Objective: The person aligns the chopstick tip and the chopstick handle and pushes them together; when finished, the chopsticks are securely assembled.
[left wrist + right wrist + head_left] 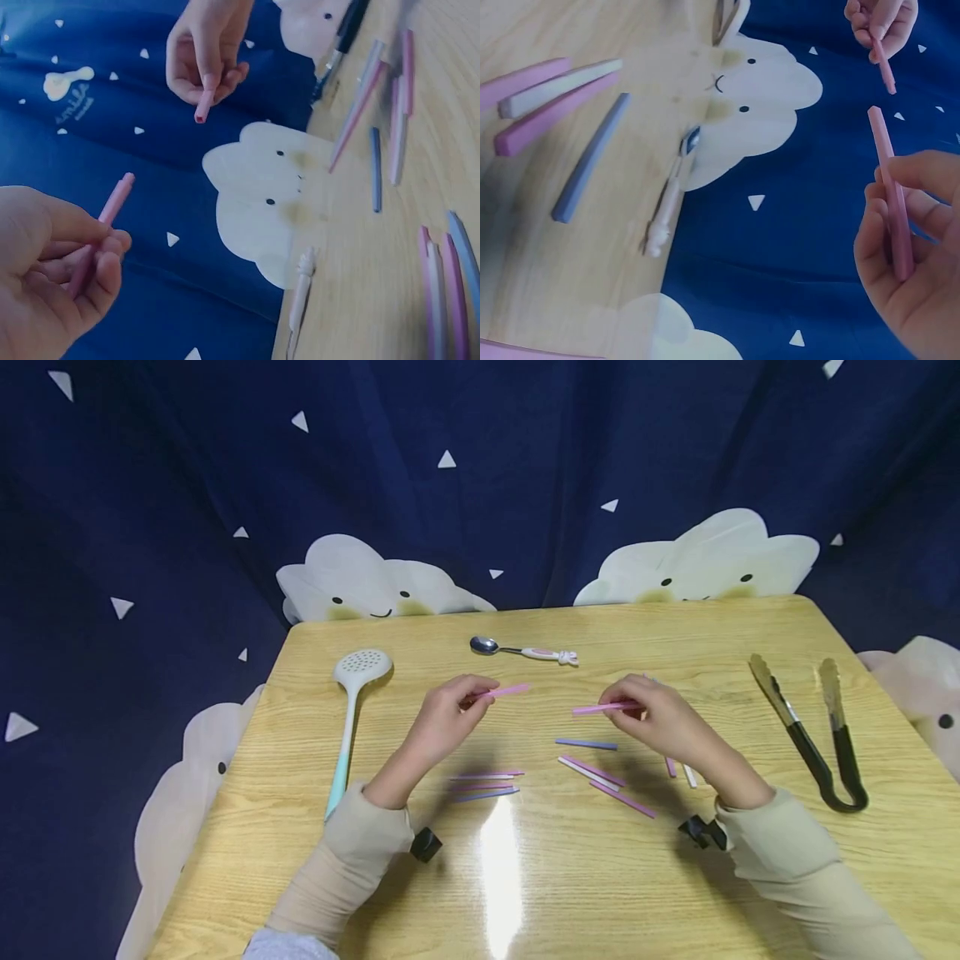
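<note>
Above the middle of the table, my left hand pinches a slim pink stick between thumb and fingers. In the left wrist view this pink stick has a narrower tip. Facing it, my right hand holds a second pink stick, whose near end looks dark and hollow in the left wrist view. The two sticks point towards each other with a gap between them. Below the hands lie a blue stick, a white stick with pink ones beside it, and a row of several sticks further left.
A slotted skimmer with a turquoise handle lies at the left. Towards the back edge is a small spoon. Black-handled tongs lie spread at the right. More sticks lie partly hidden under the right forearm. A dark blue curtain hangs behind the table.
</note>
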A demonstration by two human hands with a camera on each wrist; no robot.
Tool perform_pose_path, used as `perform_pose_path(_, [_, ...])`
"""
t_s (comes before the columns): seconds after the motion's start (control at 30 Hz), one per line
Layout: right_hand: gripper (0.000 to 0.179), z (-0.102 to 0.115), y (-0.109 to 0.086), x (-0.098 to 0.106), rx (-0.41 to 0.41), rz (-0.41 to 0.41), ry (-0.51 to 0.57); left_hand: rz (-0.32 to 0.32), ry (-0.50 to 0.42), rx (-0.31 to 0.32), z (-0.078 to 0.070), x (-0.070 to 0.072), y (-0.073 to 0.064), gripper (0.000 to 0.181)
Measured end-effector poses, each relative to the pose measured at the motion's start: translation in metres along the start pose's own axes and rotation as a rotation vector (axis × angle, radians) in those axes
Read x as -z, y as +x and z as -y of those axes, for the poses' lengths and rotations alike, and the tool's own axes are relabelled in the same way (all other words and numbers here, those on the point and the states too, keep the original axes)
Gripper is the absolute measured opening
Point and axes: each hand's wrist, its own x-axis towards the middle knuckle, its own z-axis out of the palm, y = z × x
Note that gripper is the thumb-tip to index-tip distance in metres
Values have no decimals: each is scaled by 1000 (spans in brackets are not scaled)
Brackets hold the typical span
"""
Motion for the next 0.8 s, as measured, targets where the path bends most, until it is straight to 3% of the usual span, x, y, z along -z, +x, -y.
perform_pose_path(0.17, [16,6,1,7,16,-22,-3,-70,-80,-41,-7,5,1,12])
perform_pose_path(0.37, [19,12,0,15,29,-49,8,-103,-121,-94,-15,9,1,12])
perform_pose_path(0.57, [18,16,1,19,59,-100,5,-113,-125,-83,-20,11,1,11])
perform_pose_path(0.8, [18,20,0,22,39,-113,47,-116,-131,-69,-23,10,-1,9])
